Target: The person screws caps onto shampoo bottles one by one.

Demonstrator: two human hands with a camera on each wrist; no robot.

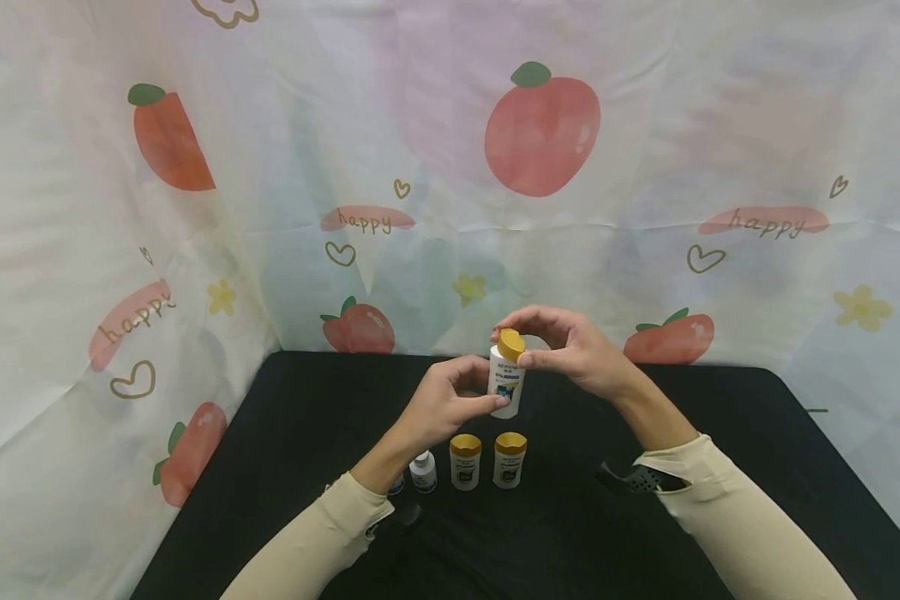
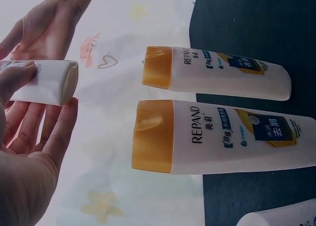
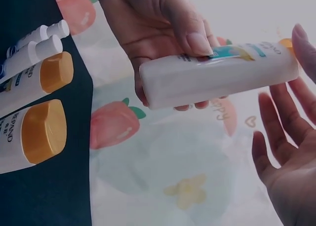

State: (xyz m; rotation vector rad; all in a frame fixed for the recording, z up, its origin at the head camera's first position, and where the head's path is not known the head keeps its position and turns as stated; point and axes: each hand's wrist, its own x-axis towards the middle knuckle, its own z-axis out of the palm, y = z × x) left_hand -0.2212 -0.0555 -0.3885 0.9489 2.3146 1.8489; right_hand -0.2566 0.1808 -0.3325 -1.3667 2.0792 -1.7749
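A white shampoo bottle [image 1: 504, 379] with a gold cap [image 1: 512, 344] is held up over the black table, tilted slightly. My left hand [image 1: 453, 396] grips its lower body, thumb across the front label; in the right wrist view that thumb lies on the bottle [image 3: 222, 78] and the fingers pass beneath. My right hand [image 1: 577, 350] pinches the gold cap from the other side, thumb in front and fingers behind. Two matching gold-capped shampoo bottles, one on the left [image 1: 465, 462] and one on the right [image 1: 510, 461], stand upright below the hands.
Beside the gold-capped pair, two small white bottles [image 1: 423, 473] stand near my left forearm, one partly hidden by it. The black table [image 1: 330, 400] meets a printed fabric backdrop [image 1: 450, 275] behind and on the left. Dark straps circle both wrists.
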